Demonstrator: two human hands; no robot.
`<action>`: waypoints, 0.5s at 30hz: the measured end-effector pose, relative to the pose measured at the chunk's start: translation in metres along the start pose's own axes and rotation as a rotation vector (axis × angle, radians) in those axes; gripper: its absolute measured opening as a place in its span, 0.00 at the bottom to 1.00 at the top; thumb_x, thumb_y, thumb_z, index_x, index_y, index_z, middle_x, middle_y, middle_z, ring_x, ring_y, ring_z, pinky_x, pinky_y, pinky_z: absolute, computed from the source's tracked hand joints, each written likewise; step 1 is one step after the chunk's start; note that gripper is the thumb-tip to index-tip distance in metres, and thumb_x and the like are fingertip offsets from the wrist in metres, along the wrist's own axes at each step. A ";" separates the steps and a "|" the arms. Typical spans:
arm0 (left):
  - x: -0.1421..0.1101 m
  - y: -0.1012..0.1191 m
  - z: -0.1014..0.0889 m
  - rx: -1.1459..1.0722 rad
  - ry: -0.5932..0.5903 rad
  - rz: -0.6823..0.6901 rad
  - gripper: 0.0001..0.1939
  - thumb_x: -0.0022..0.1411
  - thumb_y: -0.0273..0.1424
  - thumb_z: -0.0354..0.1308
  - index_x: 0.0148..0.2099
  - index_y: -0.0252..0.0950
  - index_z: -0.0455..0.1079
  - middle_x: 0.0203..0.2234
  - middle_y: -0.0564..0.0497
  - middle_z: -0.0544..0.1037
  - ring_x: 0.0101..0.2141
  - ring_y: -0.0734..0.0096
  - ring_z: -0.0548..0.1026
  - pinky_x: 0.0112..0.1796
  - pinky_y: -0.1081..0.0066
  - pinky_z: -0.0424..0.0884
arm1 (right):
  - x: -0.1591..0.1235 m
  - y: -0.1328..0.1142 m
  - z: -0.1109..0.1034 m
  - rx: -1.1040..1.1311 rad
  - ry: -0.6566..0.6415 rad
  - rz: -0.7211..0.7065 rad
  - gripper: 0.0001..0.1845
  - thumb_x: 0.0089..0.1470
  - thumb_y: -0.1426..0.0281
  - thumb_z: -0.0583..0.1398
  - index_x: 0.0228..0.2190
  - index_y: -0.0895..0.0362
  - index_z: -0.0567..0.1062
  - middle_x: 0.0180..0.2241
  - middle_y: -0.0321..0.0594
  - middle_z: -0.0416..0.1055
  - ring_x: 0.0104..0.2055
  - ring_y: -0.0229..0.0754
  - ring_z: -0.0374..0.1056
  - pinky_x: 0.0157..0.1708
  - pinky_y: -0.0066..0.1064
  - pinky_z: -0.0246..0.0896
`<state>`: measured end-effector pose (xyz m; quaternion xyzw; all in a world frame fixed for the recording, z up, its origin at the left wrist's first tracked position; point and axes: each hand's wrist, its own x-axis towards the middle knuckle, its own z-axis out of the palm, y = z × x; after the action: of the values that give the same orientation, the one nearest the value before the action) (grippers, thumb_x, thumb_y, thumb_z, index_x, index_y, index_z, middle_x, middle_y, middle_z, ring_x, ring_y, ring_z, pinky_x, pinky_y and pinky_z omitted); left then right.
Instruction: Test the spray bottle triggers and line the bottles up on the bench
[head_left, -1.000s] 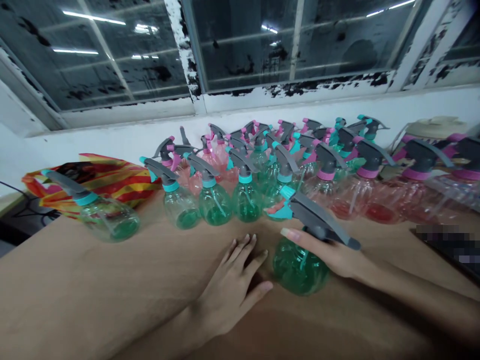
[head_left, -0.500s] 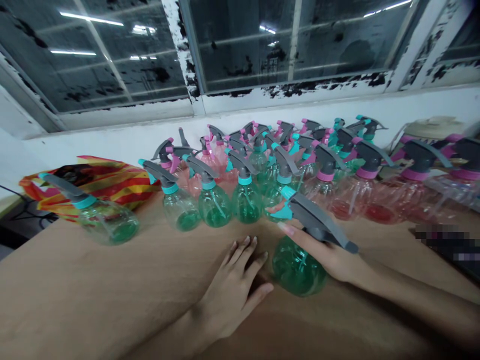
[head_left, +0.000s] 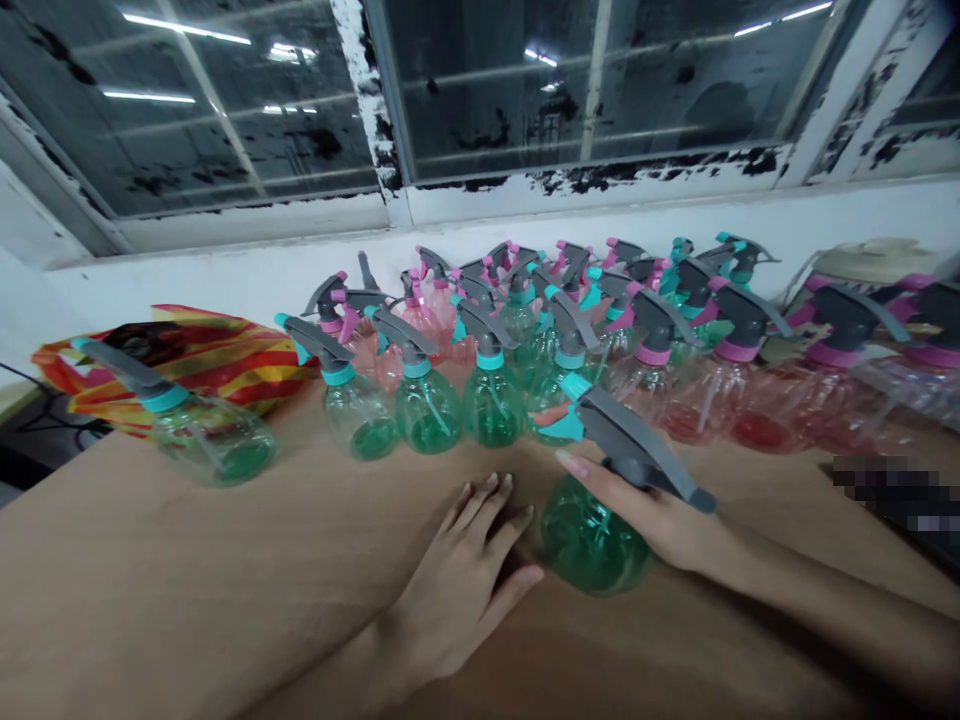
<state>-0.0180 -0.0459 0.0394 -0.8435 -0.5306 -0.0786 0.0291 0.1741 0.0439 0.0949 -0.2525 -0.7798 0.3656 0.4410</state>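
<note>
Barely shifted, right hand (head_left: 670,525) apparently gripping spray bottle (head_left: 592,548), left hand (head_left: 459,580) flat

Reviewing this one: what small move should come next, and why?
Perhaps squeeze the teal trigger: the right hand holds the green spray bottle around its neck, a fingertip at the trigger, while the left hand lies on the table.

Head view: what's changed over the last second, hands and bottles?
Nothing clearly moved; the slight shifts look like camera motion. Nothing taken or let go. Unchanged: right hand around the neck of the green spray bottle, left hand palm down on the table, other spray bottles in place.
</note>
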 end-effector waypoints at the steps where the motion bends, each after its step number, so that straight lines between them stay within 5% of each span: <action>1: 0.000 0.000 0.000 0.001 -0.005 -0.002 0.25 0.71 0.44 0.44 0.62 0.34 0.60 0.62 0.39 0.58 0.62 0.55 0.54 0.57 0.49 0.58 | 0.000 0.000 0.000 -0.003 -0.002 -0.001 0.12 0.54 0.67 0.59 0.42 0.51 0.71 0.42 0.38 0.75 0.46 0.44 0.71 0.48 0.38 0.66; 6: -0.002 0.001 -0.001 0.005 -0.012 -0.010 0.25 0.71 0.44 0.44 0.62 0.34 0.60 0.62 0.39 0.58 0.62 0.55 0.54 0.57 0.49 0.58 | -0.001 0.000 0.000 -0.045 0.019 -0.007 0.12 0.54 0.65 0.59 0.42 0.50 0.72 0.39 0.37 0.76 0.42 0.45 0.73 0.45 0.38 0.68; 11: -0.002 0.000 0.000 0.014 -0.011 -0.009 0.24 0.70 0.42 0.46 0.62 0.34 0.59 0.63 0.39 0.58 0.62 0.54 0.55 0.57 0.48 0.58 | -0.001 0.000 0.000 -0.114 0.007 0.030 0.12 0.54 0.61 0.60 0.41 0.51 0.73 0.30 0.36 0.75 0.27 0.42 0.71 0.31 0.36 0.69; 15: -0.001 -0.001 0.003 0.009 0.000 -0.012 0.24 0.70 0.42 0.48 0.62 0.35 0.60 0.62 0.39 0.58 0.62 0.52 0.55 0.56 0.47 0.59 | 0.000 -0.002 0.000 -0.107 0.038 -0.017 0.08 0.55 0.63 0.59 0.34 0.53 0.73 0.30 0.36 0.74 0.28 0.40 0.71 0.29 0.33 0.67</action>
<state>-0.0188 -0.0463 0.0367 -0.8402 -0.5360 -0.0762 0.0325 0.1737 0.0426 0.0965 -0.2759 -0.7918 0.3149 0.4447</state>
